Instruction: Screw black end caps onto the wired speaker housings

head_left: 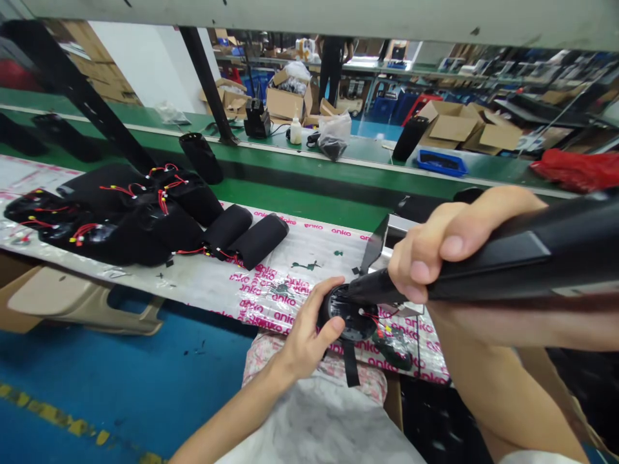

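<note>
My left hand (309,332) grips a round black speaker part (349,317) with red wires, held at the bench's near edge above my lap. My right hand (442,248) is wrapped round a long black power tool (522,261), whose tip rests on the top of that round part. Both hands are closed on what they hold. Beside the part lies a small dark piece with coloured wires (394,345).
A pile of black fabric-covered speaker bodies with red wires (120,212) lies on the printed plastic sheet (290,283) at left. Behind runs a green conveyor (300,193) with cardboard boxes (287,100), a blue tray (441,162) and a red cloth (578,169). A beige moulded piece (82,299) sits below left.
</note>
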Tool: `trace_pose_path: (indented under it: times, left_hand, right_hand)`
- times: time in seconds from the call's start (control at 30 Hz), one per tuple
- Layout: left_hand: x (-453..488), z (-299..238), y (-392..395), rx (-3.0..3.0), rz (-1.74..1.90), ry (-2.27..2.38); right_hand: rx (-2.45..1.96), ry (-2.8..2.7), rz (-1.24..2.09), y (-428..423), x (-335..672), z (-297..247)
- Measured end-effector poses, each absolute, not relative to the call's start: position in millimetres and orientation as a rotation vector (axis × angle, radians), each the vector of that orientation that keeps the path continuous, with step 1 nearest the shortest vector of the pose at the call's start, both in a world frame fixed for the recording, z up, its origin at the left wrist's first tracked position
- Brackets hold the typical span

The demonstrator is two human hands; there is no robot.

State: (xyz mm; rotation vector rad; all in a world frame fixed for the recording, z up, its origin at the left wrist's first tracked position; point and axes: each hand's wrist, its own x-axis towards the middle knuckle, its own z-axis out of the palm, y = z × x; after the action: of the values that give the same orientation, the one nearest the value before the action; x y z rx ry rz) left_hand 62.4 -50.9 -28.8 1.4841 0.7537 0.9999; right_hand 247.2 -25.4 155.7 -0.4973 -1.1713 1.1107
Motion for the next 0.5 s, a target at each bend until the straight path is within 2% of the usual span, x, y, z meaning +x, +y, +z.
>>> trace_pose_path:
  times: [0.13, 0.3, 0.5]
  left_hand:
    - [62.6, -30.2, -50.5, 1.469, 0.995, 0.756]
    - [63.9, -33.6, -54.1, 1.453, 1.009, 0.769]
    - [65.9, -33.9, -53.0, 1.469, 1.040, 0.746]
  right_hand:
    - [-0.375, -1.455, 1.110, -11.0, 263.5, 152.6]
    - [-0.339, -1.536, 1.166, -6.3, 274.3, 154.7]
    - [-0.331, -1.453, 1.056, -11.3, 261.6, 145.0]
